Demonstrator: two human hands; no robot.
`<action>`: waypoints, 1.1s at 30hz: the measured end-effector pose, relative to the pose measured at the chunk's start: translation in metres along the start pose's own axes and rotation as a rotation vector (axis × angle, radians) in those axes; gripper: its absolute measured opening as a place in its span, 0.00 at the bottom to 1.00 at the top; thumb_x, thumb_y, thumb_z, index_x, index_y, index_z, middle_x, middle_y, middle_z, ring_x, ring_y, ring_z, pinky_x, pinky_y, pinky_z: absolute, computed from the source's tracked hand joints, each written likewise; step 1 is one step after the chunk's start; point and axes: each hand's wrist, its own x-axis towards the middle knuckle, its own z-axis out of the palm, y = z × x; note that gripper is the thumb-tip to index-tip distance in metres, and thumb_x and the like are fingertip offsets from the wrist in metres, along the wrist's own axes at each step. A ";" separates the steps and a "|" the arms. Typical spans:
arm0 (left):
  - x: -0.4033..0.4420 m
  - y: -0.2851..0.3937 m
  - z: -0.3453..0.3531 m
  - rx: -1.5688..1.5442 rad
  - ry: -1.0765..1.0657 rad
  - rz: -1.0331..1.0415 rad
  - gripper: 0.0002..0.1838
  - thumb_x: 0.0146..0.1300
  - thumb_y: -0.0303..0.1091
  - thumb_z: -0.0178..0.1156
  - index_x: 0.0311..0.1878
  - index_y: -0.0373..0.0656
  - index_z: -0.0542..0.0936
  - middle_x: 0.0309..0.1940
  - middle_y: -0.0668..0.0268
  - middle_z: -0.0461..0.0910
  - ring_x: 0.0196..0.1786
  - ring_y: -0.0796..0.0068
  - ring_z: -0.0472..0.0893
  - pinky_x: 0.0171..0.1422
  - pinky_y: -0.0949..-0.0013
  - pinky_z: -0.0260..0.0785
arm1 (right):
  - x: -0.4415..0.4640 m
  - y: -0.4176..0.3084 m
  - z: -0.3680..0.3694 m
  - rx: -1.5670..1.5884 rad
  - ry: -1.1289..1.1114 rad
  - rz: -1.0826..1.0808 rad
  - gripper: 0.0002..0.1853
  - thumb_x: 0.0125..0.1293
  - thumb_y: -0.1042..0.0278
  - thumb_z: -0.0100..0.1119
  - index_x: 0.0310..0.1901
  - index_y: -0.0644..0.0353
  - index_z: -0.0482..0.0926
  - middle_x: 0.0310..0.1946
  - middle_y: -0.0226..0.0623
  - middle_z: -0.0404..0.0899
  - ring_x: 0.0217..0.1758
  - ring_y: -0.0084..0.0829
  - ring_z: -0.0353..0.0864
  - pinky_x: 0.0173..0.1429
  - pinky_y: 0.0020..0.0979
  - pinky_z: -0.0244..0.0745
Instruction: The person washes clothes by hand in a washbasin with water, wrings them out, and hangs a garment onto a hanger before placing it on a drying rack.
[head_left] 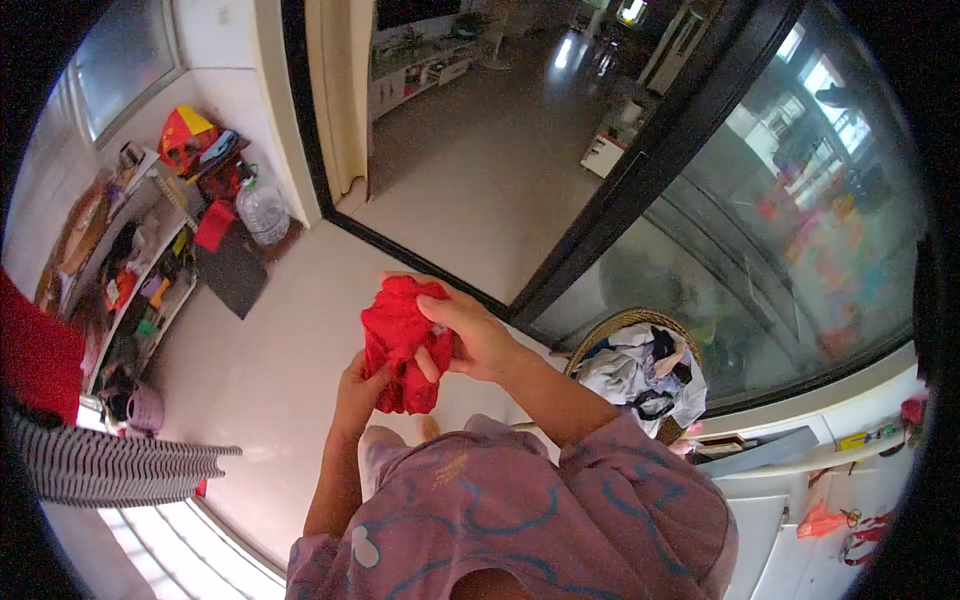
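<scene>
A bunched red cloth [396,335] is held up in front of my body, between both hands. My left hand [363,388] grips its lower left edge, with the thumb on the fabric. On the upper right side, my right hand [470,330] is closed around the cloth, its thumb across the top and a finger showing in front of the folds. The rest of the fingers are partly hidden by the fabric.
A wicker basket [622,318] of white and dark clothes stands at the right by the glass door. Shelves [150,270] with assorted items and a clear plastic bottle [262,212] are at the left. Striped cloth [120,467] and red fabric [35,355] hang at the left edge.
</scene>
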 end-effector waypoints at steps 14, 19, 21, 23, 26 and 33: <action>0.200 0.048 -0.008 -0.302 -0.753 -0.181 0.29 0.66 0.53 0.55 0.63 0.44 0.72 0.60 0.58 0.74 0.58 0.59 0.74 0.61 0.54 0.67 | 0.029 -0.021 -0.038 -0.866 0.656 0.016 0.41 0.60 0.75 0.51 0.74 0.35 0.52 0.27 0.34 0.78 0.22 0.25 0.78 0.24 0.26 0.75; 0.216 0.066 0.028 -0.374 -1.100 -0.508 0.34 0.61 0.52 0.60 0.66 0.44 0.67 0.57 0.60 0.77 0.59 0.60 0.76 0.62 0.53 0.69 | 0.041 -0.008 -0.022 -0.727 0.887 -0.100 0.38 0.66 0.73 0.52 0.74 0.37 0.51 0.31 0.33 0.79 0.25 0.25 0.79 0.24 0.27 0.76; 0.226 0.056 0.041 -0.129 -1.248 -0.484 0.34 0.60 0.44 0.64 0.68 0.46 0.66 0.58 0.63 0.75 0.60 0.64 0.75 0.63 0.57 0.68 | 0.034 0.001 -0.010 -0.507 0.897 -0.220 0.35 0.68 0.73 0.51 0.74 0.41 0.52 0.41 0.34 0.79 0.30 0.27 0.81 0.27 0.29 0.79; 0.233 0.045 0.054 0.063 -1.327 -0.453 0.36 0.58 0.36 0.68 0.69 0.46 0.65 0.59 0.65 0.75 0.61 0.68 0.74 0.65 0.62 0.67 | 0.029 0.019 -0.006 -0.363 1.028 -0.431 0.34 0.68 0.74 0.51 0.74 0.44 0.54 0.48 0.36 0.77 0.38 0.29 0.81 0.35 0.30 0.80; 0.208 0.072 0.083 0.349 -1.398 -0.237 0.33 0.61 0.35 0.66 0.68 0.44 0.65 0.59 0.65 0.75 0.60 0.70 0.73 0.67 0.63 0.65 | 0.005 0.052 -0.001 -0.390 1.267 -0.608 0.30 0.68 0.78 0.47 0.72 0.52 0.59 0.54 0.38 0.73 0.46 0.27 0.77 0.43 0.27 0.75; 0.175 0.051 0.110 0.833 -1.432 0.285 0.28 0.66 0.33 0.56 0.69 0.49 0.64 0.58 0.52 0.75 0.59 0.56 0.76 0.63 0.59 0.68 | -0.037 0.104 0.053 -0.314 1.582 -0.346 0.33 0.62 0.83 0.45 0.71 0.53 0.62 0.39 0.35 0.80 0.25 0.19 0.79 0.20 0.21 0.70</action>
